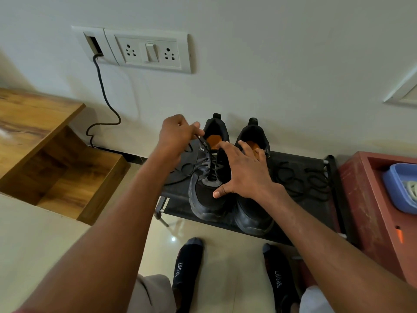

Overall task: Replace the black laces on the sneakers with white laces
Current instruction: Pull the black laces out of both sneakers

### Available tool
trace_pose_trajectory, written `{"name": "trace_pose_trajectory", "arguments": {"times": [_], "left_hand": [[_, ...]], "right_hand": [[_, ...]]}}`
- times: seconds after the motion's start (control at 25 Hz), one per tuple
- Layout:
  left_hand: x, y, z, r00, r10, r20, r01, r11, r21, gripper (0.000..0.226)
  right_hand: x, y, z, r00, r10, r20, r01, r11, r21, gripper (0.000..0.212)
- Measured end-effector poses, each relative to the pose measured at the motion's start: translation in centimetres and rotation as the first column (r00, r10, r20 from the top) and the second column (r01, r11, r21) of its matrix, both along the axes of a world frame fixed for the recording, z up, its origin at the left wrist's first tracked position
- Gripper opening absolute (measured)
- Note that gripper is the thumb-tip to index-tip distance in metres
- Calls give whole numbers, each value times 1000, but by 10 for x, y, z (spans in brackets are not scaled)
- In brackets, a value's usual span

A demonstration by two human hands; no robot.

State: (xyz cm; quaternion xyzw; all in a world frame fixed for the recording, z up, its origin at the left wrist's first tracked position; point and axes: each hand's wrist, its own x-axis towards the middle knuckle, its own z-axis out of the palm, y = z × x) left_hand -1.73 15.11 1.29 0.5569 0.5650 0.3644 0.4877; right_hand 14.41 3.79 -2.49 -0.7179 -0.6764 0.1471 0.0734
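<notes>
1. My left hand is closed in a pinch: thumb and fingers curl around the end of the black lace and hold it up above the tongue of the left sneaker.
2. From that pinch the lace runs down and toward me into the eyelets of this sneaker, where it is threaded across the front.
3. My left arm reaches forward from the lower left, wrist raised, hand above the sneaker's collar.
4. My right hand is spread wide, fingers straight and apart, gripping nothing.
5. Its palm lies over the gap between the two sneakers; the thumb presses the left sneaker's upper just beside the lacing, and the fingertips rest on the collar of the right sneaker.
6. My right arm comes in from the lower right, wrist low, hand flat.
7. Both sneakers stand side by side on a black shoe rack under my hands, heels toward the wall.
8. Loose black loops, seemingly another lace, lie on the rack to the right of my right hand.
9. Further right, a blue tray in a red box holds something pale, perhaps white laces; I cannot tell for sure.
</notes>
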Motion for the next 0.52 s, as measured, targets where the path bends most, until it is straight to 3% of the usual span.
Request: {"name": "trace_pose_trajectory", "arguments": {"times": [0.08,0.2,0.32,0.36,0.4,0.44,0.48,0.52], "left_hand": [[1,-2,0,944,120,307,-78,986,-147,32],[10,-6,-5,891,194,411,-99,965,-242,23],[7,2,1,743,406,532,-213,897,-387,12],[-2,7,5,739,453,499,-260,875,-409,14],[-12,11,5,824,432,367,-309,885,-349,11],[-20,13,3,934,330,141,-293,928,-231,11],[-26,13,-2,976,175,-129,-192,973,-129,16],[-29,9,-7,934,7,-357,-42,995,-89,22]], "right_hand": [[-1,1,1,1000,-4,6,4,1000,-9,131],[-4,2,2,1000,-14,8,15,1000,-7,132],[-3,1,2,1000,-17,5,17,1000,-9,132],[-2,1,1,1000,-17,3,17,1000,-10,132],[-2,1,1,1000,-15,1,15,1000,-17,131],[-2,1,2,1000,-11,-3,11,1000,-28,130],[-2,2,3,1000,-5,-9,4,999,-40,127],[-2,4,6,1000,-4,-21,2,999,-52,122]]}}
